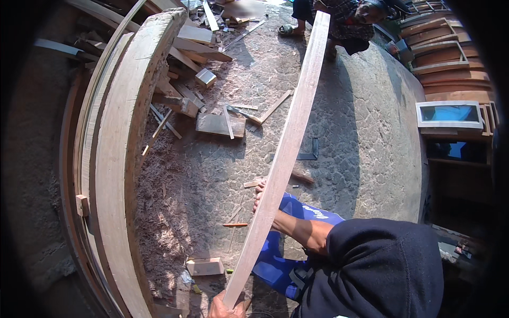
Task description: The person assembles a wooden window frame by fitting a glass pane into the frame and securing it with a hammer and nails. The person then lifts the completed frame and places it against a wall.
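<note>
A long, narrow planed wooden board (294, 119) runs slantwise through the middle of the view, from the bottom up to the far right. Its near end rests in my left hand (225, 307), which is closed round it at the lower edge of the view. My right hand (260, 195) grips the board partway along; its fingertips curl out past the left edge, and the rest of that hand is behind the wood. The bare right forearm comes from a dark sleeve (382, 265). Blue clothing (273, 265) shows below the board.
A thick plank (114, 159) stands along the left. Wood shavings (164, 222), offcuts (220, 125) and a metal square (315, 148) lie on rough ground. Another person (344, 26) is low down by the board's far end. Wooden frames (440, 47) are stacked at right.
</note>
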### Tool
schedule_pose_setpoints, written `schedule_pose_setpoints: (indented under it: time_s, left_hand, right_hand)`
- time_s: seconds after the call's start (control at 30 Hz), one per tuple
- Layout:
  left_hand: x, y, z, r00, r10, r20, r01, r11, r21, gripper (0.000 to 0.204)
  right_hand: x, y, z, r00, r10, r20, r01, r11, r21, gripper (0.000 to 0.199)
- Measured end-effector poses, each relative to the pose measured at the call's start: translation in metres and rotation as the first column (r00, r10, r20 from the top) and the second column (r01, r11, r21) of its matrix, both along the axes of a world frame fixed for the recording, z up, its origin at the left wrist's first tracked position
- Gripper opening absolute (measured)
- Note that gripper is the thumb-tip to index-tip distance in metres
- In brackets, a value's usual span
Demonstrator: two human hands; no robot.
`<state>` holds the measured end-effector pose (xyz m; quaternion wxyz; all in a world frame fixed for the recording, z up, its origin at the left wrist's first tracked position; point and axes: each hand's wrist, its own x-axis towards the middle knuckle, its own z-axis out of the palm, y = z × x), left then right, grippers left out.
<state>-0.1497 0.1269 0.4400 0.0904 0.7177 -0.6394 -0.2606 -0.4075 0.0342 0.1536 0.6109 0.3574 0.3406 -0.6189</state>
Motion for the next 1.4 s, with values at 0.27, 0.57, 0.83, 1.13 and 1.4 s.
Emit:
schedule_pose_setpoints:
  time_s: [0.27, 0.57, 0.83, 1.13, 1.4]
  left_hand:
    - [-0.084, -0.041, 0.104, 0.930, -0.354, 0.097, 0.365, 0.869, -0.334, 0.027]
    - [-0.190, -0.011, 0.101, 0.793, -0.594, -0.132, 0.515, 0.771, -0.375, 0.030]
    - [-0.281, 0.035, 0.103, 0.610, -0.745, -0.270, 0.630, 0.663, -0.405, 0.035]
    - [-0.451, 0.066, 0.090, 0.487, -0.816, -0.313, 0.699, 0.578, -0.420, 0.041]
    - [-0.685, 0.118, 0.094, 0.455, -0.823, -0.340, 0.696, 0.567, -0.440, 0.048]
  right_hand:
    - [-0.080, 0.004, 0.143, 0.987, 0.016, -0.158, 0.003, 0.992, 0.125, 0.060]
    - [-0.128, 0.046, 0.213, 0.937, -0.090, -0.337, 0.141, 0.981, 0.130, 0.069]
    - [-0.204, 0.116, 0.333, 0.814, -0.325, -0.482, 0.389, 0.920, 0.038, 0.066]
    - [-0.354, 0.178, 0.346, 0.636, -0.506, -0.583, 0.554, 0.825, -0.111, 0.074]
    - [-0.566, 0.263, 0.371, 0.553, -0.441, -0.707, 0.529, 0.841, -0.110, 0.077]
